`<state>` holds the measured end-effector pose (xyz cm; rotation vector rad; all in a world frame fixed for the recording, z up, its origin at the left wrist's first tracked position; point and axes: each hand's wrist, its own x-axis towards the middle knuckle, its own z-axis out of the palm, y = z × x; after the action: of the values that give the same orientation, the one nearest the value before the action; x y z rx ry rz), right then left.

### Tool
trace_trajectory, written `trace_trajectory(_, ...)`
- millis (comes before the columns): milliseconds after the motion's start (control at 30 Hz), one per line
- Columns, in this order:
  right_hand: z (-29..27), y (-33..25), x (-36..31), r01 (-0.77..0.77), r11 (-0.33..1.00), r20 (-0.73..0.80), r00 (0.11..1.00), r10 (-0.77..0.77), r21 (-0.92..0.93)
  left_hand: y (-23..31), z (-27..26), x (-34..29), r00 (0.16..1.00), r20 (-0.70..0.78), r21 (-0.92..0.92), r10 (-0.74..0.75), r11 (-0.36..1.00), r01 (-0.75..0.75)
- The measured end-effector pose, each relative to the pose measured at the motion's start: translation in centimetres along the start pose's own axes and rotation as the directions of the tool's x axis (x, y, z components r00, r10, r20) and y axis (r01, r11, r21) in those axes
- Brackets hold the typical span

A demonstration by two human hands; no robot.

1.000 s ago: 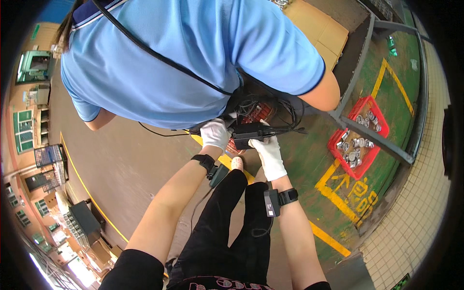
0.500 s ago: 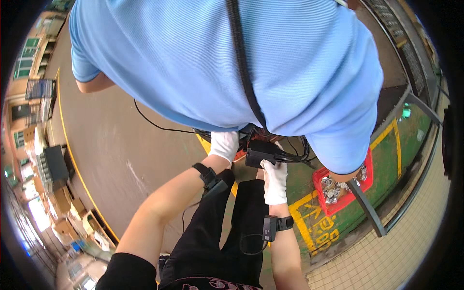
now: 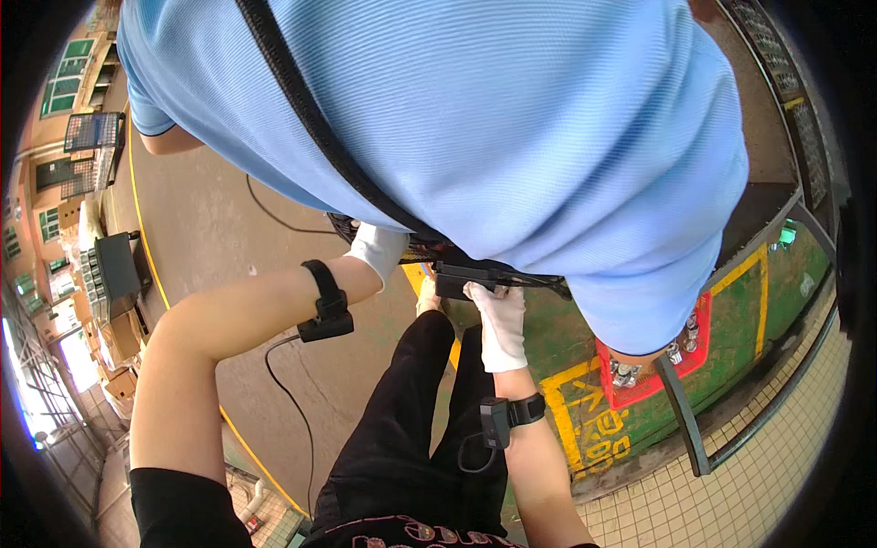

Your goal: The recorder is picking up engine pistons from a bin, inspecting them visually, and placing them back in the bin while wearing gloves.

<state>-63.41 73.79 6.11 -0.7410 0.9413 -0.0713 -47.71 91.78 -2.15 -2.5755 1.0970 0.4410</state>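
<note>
A flat black box (image 3: 464,281) with several black cables at its right end sits low behind a person in a light blue shirt (image 3: 512,119). My right hand (image 3: 501,324), in a white glove, is closed on the box's near edge with the thumb up against it. My left hand (image 3: 379,248), also gloved in white, reaches under the shirt's hem beside a dark bundle. Its fingers are hidden there. Each of my forearms wears a black strap with a small black device (image 3: 326,324).
A red crate (image 3: 628,395) holding metal parts stands on the green floor at right, partly behind the person's arm. Near it a dark metal rail (image 3: 685,420) juts out. Dark cloth-like strap (image 3: 320,137) crosses the person's back. Racks and cartons (image 3: 114,333) line the far left.
My left hand has moved left along the hem, its elbow swinging outward. My right hand and the black box have shifted slightly left. The view has moved, and the person's shirt fills more of it.
</note>
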Motion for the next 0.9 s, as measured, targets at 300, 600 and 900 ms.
trace_trajectory(300, -2.6, 1.9, 1.4, 0.111, 0.919, 0.036, 0.994, -0.106, -0.379, 4.5, -2.2, 1.7, 0.804, -0.454, -0.233, 0.384, 0.82, -0.523)
trace_trajectory(600, -2.1, 1.3, 1.6, 0.115, 0.964, -0.065, 0.989, -0.134, -0.238, 4.6, -6.8, 1.0, 0.825, 0.209, 0.024, 0.525, 0.841, -0.541)
trace_trajectory(900, -2.1, -0.8, 1.7, 0.145, 0.947, 0.045, 0.989, -0.138, -0.287, 5.9, 1.5, 5.1, 0.87, 0.091, -0.077, 0.485, 0.874, -0.48)
